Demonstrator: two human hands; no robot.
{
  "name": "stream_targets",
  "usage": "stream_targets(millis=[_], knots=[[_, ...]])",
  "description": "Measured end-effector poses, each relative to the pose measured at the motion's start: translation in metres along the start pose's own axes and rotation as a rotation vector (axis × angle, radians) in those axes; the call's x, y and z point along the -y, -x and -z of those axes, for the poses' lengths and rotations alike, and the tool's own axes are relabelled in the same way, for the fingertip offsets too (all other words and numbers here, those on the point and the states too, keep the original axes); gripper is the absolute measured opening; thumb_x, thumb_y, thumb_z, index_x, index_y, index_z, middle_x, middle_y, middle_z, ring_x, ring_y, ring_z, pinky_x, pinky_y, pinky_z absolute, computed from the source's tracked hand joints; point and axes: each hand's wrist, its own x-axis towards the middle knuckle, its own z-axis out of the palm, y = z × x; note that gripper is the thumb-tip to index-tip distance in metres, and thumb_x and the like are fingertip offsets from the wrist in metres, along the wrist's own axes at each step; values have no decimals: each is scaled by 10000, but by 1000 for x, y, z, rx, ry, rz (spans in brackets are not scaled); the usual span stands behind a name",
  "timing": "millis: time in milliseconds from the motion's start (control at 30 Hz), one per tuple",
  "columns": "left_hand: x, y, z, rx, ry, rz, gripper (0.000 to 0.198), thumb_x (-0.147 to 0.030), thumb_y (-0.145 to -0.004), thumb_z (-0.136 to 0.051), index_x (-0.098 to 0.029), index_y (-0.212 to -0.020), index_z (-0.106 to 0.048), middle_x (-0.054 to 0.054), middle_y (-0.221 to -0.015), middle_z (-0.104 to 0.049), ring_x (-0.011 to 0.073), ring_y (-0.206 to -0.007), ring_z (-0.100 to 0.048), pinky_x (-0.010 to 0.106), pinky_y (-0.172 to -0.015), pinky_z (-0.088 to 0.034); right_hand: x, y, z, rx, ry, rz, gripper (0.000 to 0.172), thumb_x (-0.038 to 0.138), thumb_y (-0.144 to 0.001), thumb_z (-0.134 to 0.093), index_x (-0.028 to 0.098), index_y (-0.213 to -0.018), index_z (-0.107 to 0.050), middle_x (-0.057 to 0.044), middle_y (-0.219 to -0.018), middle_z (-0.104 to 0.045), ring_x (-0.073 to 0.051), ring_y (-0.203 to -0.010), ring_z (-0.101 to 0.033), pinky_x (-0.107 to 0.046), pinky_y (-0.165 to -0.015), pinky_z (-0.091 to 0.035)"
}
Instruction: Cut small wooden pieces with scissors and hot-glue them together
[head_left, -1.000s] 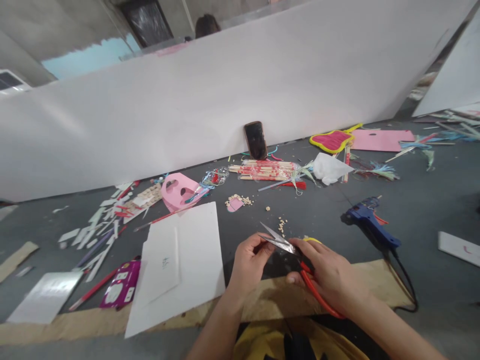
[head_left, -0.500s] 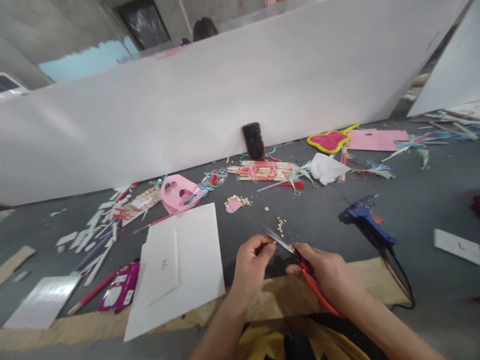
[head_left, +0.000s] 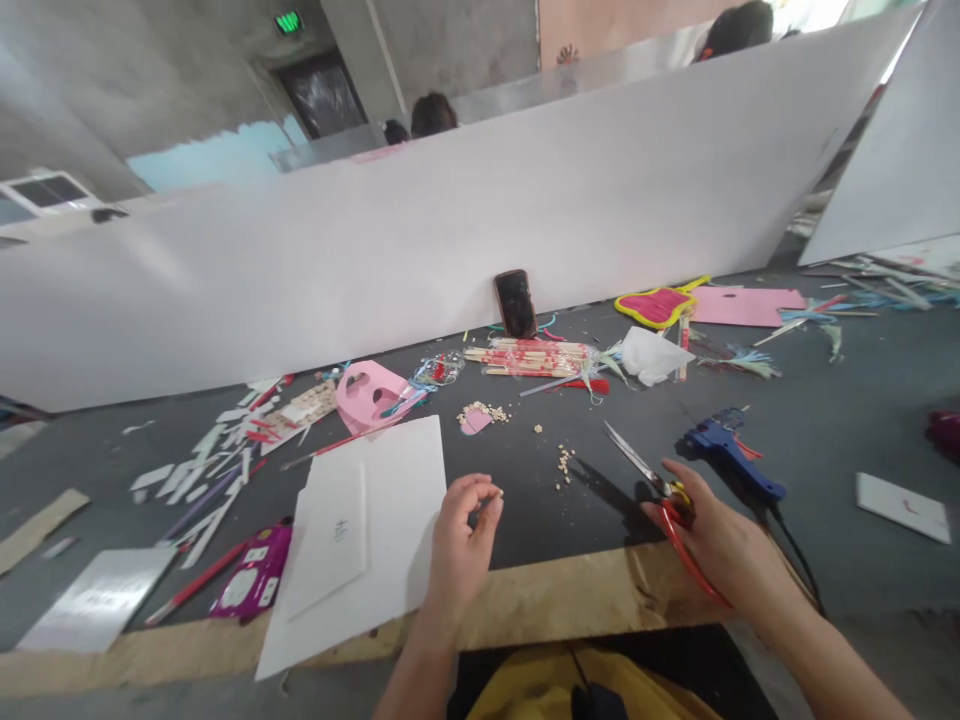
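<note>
My left hand (head_left: 463, 522) is closed in a pinch near the right edge of the white sheets, and a tiny pale piece (head_left: 501, 493) shows at its fingertips. Red-handled scissors (head_left: 637, 460) are in my right hand (head_left: 716, 540), their blades pointing up and to the left over the dark table. Between the hands lies a scatter of small beige bits (head_left: 564, 464). Farther back, more beige bits (head_left: 495, 411) surround a small pink piece (head_left: 476, 423). One separate beige cluster (head_left: 538, 429) sits between these two groups.
A blue glue gun (head_left: 731, 455) with a cord lies right of the scissors. White sheets (head_left: 397, 560) and a purple packet (head_left: 255, 572) are on the left. A phone (head_left: 515, 303) leans on the white partition (head_left: 360, 270), behind bundled red-and-cream sticks (head_left: 532, 357).
My hands have drawn apart: the left moved left with the tiny piece, the right moved right with the scissors. The scissors no longer meet the left fingers. The view has shifted slightly.
</note>
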Motion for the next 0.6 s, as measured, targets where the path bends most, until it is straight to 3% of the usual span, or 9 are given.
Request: stream_targets(millis=[167,300,433,600], knots=[[3,20,3,-3,-39,-61,113,-279,-789,-575,-224,-806,-672,89,-982,-635,233,-954,-581,354,-815,-462,-3,-3,-4,-12,43,111,444,413,-837,-421,156,-1191,-498,-90,-869,-685,-232,-755,-661,-308,-605,-480],[1,35,8,-2,-71,-114,108,-259,-783,-574,-229,-796,-678,90,-955,-650,244,-949,-583,391,-846,-462,2,5,1,-10,74,132,385,391,-836,-427,200,-1153,-534,-62,-881,-695,-225,-743,-668,-298,-565,-472],[-1,52,12,2,-105,-154,119,-244,-795,-558,-227,-810,-676,87,-945,-658,239,-930,-590,387,-828,-481,6,26,8,-42,84,162,389,370,-846,-412,220,-1183,-538,-63,-965,-704,-231,-766,-682,-314,-591,-491],[-2,70,13,35,-102,-224,116,-230,-792,-562,-234,-820,-675,83,-936,-667,244,-927,-594,407,-865,-466,4,61,16,-73,23,170,350,354,-842,-434,243,-1143,-573,-40,-884,-726,-219,-739,-690,-303,-598,-503]])
